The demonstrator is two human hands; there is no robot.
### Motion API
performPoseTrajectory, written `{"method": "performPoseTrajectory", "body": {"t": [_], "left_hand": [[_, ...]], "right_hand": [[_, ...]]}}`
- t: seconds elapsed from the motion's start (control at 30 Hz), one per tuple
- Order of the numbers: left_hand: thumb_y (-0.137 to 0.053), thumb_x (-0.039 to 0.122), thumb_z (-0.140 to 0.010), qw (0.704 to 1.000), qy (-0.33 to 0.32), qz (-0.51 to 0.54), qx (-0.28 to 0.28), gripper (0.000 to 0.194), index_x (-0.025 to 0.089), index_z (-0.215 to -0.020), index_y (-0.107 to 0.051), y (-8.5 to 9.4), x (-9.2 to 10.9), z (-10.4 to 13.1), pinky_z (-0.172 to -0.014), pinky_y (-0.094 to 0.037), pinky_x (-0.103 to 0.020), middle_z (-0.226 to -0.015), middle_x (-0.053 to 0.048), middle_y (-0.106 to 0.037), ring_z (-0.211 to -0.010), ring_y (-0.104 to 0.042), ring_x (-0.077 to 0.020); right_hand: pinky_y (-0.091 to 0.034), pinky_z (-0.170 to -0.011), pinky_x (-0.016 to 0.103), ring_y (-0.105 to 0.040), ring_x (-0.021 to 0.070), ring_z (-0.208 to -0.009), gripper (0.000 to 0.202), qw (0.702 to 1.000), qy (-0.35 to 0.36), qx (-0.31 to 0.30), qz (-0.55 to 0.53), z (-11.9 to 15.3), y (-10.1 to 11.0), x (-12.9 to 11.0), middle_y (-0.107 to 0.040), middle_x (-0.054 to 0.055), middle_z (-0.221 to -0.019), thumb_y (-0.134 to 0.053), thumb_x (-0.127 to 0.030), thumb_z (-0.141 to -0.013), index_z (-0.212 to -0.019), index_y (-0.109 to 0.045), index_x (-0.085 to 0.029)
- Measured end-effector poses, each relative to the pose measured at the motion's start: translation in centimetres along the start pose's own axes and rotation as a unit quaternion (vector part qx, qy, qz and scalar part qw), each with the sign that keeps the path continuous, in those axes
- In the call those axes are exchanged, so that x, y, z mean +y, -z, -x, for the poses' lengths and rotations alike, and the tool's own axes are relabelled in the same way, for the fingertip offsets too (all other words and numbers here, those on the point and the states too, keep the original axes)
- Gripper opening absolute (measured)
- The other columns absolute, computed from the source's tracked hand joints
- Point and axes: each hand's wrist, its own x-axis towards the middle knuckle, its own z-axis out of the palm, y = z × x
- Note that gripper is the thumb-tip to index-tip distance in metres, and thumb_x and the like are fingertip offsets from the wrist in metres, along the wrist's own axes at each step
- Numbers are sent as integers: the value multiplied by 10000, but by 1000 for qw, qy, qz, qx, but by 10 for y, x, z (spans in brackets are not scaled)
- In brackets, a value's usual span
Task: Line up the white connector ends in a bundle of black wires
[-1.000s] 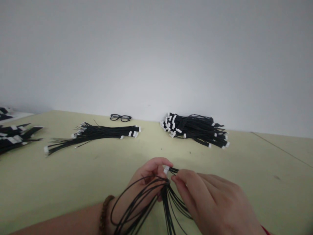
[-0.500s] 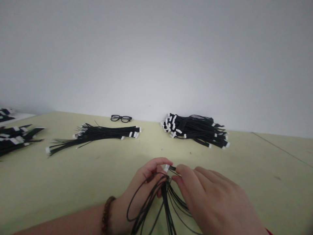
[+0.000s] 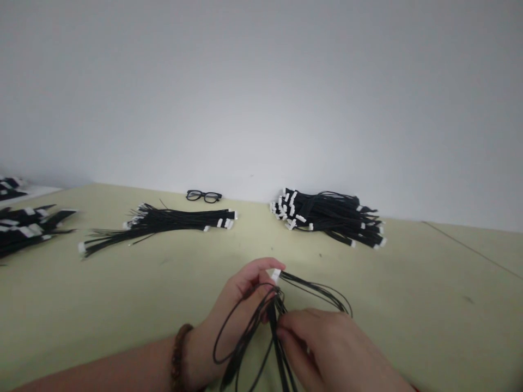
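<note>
Between thumb and fingers, my left hand (image 3: 241,305) grips a wire harness, holding its white connector (image 3: 276,275) upright near the fingertips. Thin black wires (image 3: 318,288) run out of the connector and arc off to the right. More loose black wires (image 3: 249,332) hang below the left thumb, one of them in a wide loop. My right hand (image 3: 327,343) is closed just below, its thumb and forefinger pinching some of the hanging wires. Exactly how many wires it pinches is hidden by the fingers.
Black eyeglasses (image 3: 204,196) lie by the wall. Left of centre is a bundle of black wires with white connectors (image 3: 180,219); a thicker bundle (image 3: 327,215) lies to the right. More harnesses (image 3: 28,228) sit at the far left of the pale yellow table (image 3: 122,305).
My right hand has let go of the wires beside the connector and moved down and left to the hanging wires. The released wires now fan out to the right.
</note>
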Motion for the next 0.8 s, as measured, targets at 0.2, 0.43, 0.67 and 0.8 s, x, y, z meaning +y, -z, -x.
{"method": "performPoseTrajectory", "body": {"t": [0.2,0.43,0.67,0.8], "left_hand": [[-655,182,-768,1000,9,6,-5,186,260,-933,-694,-1,1,2,-483,-303,-244,-584,39,-492,-483,-407,-98],[-721,203,-718,1000,-17,-9,16,194,248,-905,-704,6,-5,-7,-418,-264,-225,-528,42,-501,-426,-409,-89],[-717,198,-724,1000,-26,3,14,184,252,-901,-715,4,-6,-5,-420,-298,-227,-562,31,-525,-431,-429,-91],[-717,192,-731,1000,-16,-6,3,169,246,-891,-717,4,-6,-5,-410,-290,-214,-561,36,-502,-425,-423,-75]], "right_hand": [[-371,-468,227,-567,140,-499,209,998,-34,1,-56,0,-3,-1,-649,-3,-620,-455,-119,-774,-633,-581,-209],[-326,-438,203,-417,97,-429,210,915,-121,-67,-378,-8,31,3,-463,-67,-522,-441,-128,-673,-827,-569,-190],[-424,-509,205,-492,102,-533,154,862,-8,-20,-506,-12,78,29,-550,-6,-603,-589,-279,-804,-703,-663,-189],[-490,-753,287,-593,163,-829,189,870,90,310,-373,-9,83,45,-596,11,-852,-501,-342,-915,-809,-649,-291]]}}
